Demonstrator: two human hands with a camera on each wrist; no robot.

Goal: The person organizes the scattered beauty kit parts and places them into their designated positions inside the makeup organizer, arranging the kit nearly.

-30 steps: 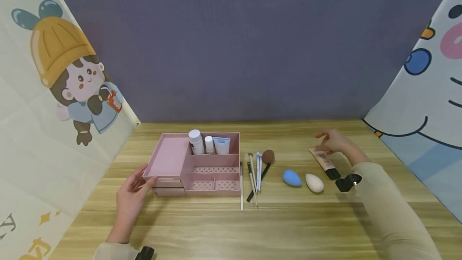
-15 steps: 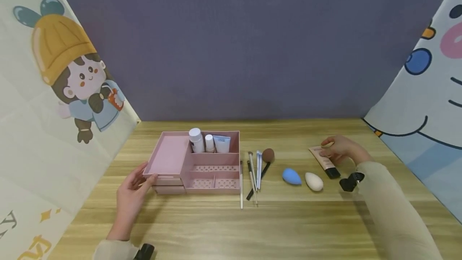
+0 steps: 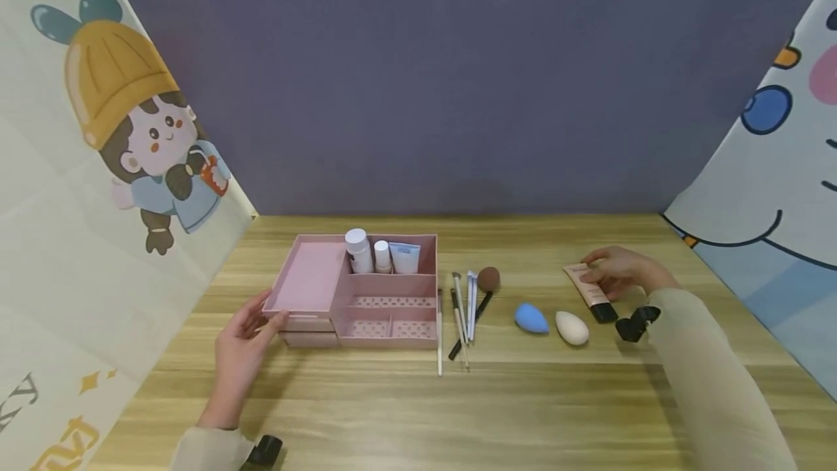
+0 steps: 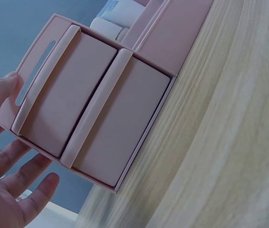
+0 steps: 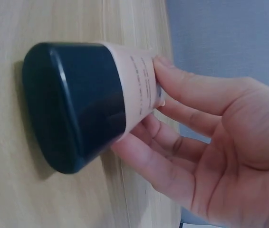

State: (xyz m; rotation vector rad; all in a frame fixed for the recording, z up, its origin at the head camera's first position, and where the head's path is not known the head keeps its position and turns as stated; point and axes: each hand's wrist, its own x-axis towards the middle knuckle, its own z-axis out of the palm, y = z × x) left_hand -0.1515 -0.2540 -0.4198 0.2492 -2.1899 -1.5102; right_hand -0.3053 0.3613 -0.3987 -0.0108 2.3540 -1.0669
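Observation:
A pink organizer (image 3: pixel 307 278) with two drawers (image 4: pixel 101 109) stands left of centre on the wooden table. My left hand (image 3: pixel 251 329) touches its front left corner with straight fingers (image 4: pixel 1 92) and thumb beside the side handle slot. At the right lies a beige tube (image 3: pixel 586 286) with a black cap (image 5: pixel 72 104). My right hand (image 3: pixel 615 275) grips that tube, thumb on top and fingers (image 5: pixel 172 142) curled beneath it, while it still lies on the table.
Two white bottles (image 3: pixel 358 249) and a small tube (image 3: pixel 404 256) stand in the organizer's back compartment. Several makeup brushes (image 3: pixel 461 311), a blue sponge (image 3: pixel 531 318) and a beige sponge (image 3: pixel 572 328) lie between organizer and tube. Cartoon cloths (image 3: pixel 98 166) flank the table.
My right hand came down from hovering over the tube's far end and closed its fingers round the tube. The left hand stayed at the organizer.

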